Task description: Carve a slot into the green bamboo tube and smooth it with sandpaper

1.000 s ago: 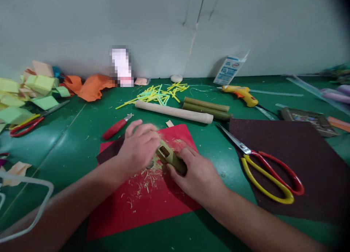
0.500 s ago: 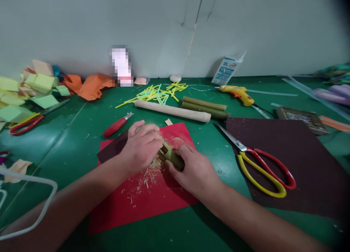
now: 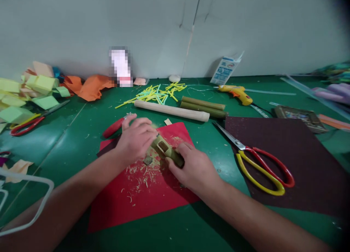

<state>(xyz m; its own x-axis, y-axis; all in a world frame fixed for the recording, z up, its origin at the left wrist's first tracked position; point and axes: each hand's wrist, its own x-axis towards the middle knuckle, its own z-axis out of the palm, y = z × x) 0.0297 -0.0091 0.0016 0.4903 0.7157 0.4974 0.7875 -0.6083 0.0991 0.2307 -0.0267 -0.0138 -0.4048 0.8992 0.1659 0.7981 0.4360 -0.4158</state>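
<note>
A short green bamboo tube (image 3: 175,156) is held slantwise over a red sheet (image 3: 142,204) strewn with pale shavings. A rectangular hole cut in its upper side faces me, its inside brown. My right hand (image 3: 195,168) grips the tube's near end between thumb and fingers. At the far end, my left hand (image 3: 138,137) has its fingers curled around the tip, the thumb mostly out of sight. A small dark greenish chip (image 3: 148,160) lies among the shavings below the left hand. Just behind that hand rests a red-handled cutter (image 3: 113,128), partly covered.
Beyond lie a pale peeled stick (image 3: 172,110), two bamboo pieces (image 3: 203,108), cut straws (image 3: 153,94) and a yellow glue gun (image 3: 236,93). Scissors (image 3: 259,164) rest partly on a dark brown sheet (image 3: 303,161) at right. Folded papers (image 3: 41,84) and other scissors (image 3: 28,126) are at left.
My left hand has shifted slightly left, toward the cutter. The tube has turned so its hole shows plainly, and the dark chip now shows on the red sheet.
</note>
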